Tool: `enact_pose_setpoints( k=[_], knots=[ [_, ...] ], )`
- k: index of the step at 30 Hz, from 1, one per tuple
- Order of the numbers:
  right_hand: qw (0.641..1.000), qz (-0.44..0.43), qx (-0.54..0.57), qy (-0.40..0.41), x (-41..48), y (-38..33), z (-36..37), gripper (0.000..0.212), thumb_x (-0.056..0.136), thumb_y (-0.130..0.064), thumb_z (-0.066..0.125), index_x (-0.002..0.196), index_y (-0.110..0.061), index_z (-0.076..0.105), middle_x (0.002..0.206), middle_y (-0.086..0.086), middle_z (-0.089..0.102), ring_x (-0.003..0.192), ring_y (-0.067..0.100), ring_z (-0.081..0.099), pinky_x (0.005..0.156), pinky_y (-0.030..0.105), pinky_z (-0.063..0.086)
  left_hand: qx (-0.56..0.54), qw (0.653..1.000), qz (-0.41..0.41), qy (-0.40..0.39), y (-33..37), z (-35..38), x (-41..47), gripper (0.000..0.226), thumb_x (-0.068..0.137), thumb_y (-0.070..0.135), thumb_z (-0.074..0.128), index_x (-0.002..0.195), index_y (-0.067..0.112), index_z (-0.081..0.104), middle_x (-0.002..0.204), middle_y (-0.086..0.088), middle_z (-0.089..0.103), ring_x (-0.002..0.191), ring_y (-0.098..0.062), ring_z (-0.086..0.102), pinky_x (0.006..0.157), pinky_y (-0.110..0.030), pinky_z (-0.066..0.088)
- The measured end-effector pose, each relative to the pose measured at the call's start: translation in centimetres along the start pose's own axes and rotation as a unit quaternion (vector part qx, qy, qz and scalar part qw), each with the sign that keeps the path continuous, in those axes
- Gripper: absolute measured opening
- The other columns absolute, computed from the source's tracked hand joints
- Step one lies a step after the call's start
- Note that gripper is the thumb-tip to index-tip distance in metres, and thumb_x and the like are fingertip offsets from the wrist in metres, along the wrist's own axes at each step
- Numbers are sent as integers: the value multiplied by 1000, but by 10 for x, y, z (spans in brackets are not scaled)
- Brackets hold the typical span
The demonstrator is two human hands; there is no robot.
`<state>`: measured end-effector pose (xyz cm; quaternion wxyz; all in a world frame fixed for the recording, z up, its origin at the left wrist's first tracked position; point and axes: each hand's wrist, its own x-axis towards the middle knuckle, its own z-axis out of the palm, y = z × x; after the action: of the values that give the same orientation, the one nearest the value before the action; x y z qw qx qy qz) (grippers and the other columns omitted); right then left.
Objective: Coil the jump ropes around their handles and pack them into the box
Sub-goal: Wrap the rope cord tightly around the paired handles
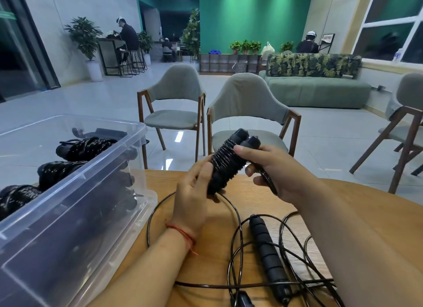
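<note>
A: How far along is the person with the packing?

B: Partly done, as far as one can judge. Nearest, by the near edge of the surface (256, 203), one loose rope (267, 254) lies uncoiled, its cord in wide loops. No hand touches it.

A: How many handles does it show?

B: Two. One long foam grip lies whole, and a second handle (243, 301) is cut off by the lower border.

A: And in the hands?

B: Above the middle of the surface, both hands hold one half-wound rope (229, 162), its two handles side by side. The left hand (192, 192) has its fingers curled round the lower end. The right hand (272, 169) presses its thumb on the turns, and its fingers pinch the free cord (269, 183). This cord runs down to the surface, so the coil is not finished.

A: And the box?

B: The clear box (75, 192) stands at the left edge. Three coiled bundles (89, 146) show inside; more may be hidden behind them.

A: So what is left?

B: It seems this coil must be finished and packed, and then the loose rope.
</note>
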<state>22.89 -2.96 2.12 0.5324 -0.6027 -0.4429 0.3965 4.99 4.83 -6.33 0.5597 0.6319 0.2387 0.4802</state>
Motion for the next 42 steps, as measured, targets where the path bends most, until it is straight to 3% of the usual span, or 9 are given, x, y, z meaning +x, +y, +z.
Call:
enact_pose_setpoints(
  k=[4,9,15,23,28,34,37,40,42],
  knots=[
    [999,-5,-22,-42,-1,0,-5,43,98,-46,72,127,-14,71,114,6,71,79,9,60,68,25,49,-212,948,-195,-136,12,-4,0,67,93,69,54,125,12,71,97,-24,72,61,-24,67,50,-29,54],
    [997,-8,-28,-72,0,5,-12,42,95,-42,74,127,-15,71,111,5,71,82,13,60,69,24,51,-293,914,-205,-193,12,-8,0,61,98,62,58,134,14,65,97,-20,67,57,-14,59,43,-20,46],
    [997,-38,-58,-28,6,12,-12,34,99,-45,71,128,-27,76,123,-2,76,93,18,64,81,33,51,-208,965,-112,-114,5,3,2,63,93,53,66,137,9,60,104,-20,66,76,-21,59,56,-29,47],
    [997,-63,-54,-7,9,17,12,30,112,-33,53,131,-21,73,119,-1,79,109,15,75,101,36,60,-92,995,-40,-21,-1,7,3,45,99,52,63,131,21,63,108,-16,74,85,-28,67,65,-41,55],
    [993,-71,-63,62,10,17,20,30,114,-26,50,126,-21,76,111,-4,80,104,13,77,99,39,62,-19,1000,1,9,0,11,2,41,101,49,62,136,26,60,107,-6,73,85,-24,70,70,-37,57],
    [992,-85,-53,82,7,16,35,24,109,-17,59,127,-20,76,111,-6,81,103,12,77,98,39,63,79,992,78,53,5,12,-1,53,101,35,67,151,37,47,126,17,68,116,-6,67,92,-19,53],
    [993,-73,-38,80,8,16,42,27,107,-10,61,131,-17,73,116,-2,80,110,16,76,101,44,61,155,979,119,55,3,14,-2,67,102,30,68,160,37,34,142,12,59,131,-6,58,102,-20,50],
    [997,-52,43,48,10,14,45,27,98,-7,58,119,-11,75,112,9,79,114,28,73,106,51,58,247,954,143,89,-2,15,-2,77,102,25,68,164,38,24,137,13,48,125,0,52,97,-15,46],
    [996,-57,65,25,8,11,47,27,93,-23,65,115,-13,76,113,11,79,118,32,70,110,53,54,304,932,163,110,-3,15,-3,85,100,13,69,165,36,19,131,8,46,117,-3,52,93,-14,44]
  ],
)
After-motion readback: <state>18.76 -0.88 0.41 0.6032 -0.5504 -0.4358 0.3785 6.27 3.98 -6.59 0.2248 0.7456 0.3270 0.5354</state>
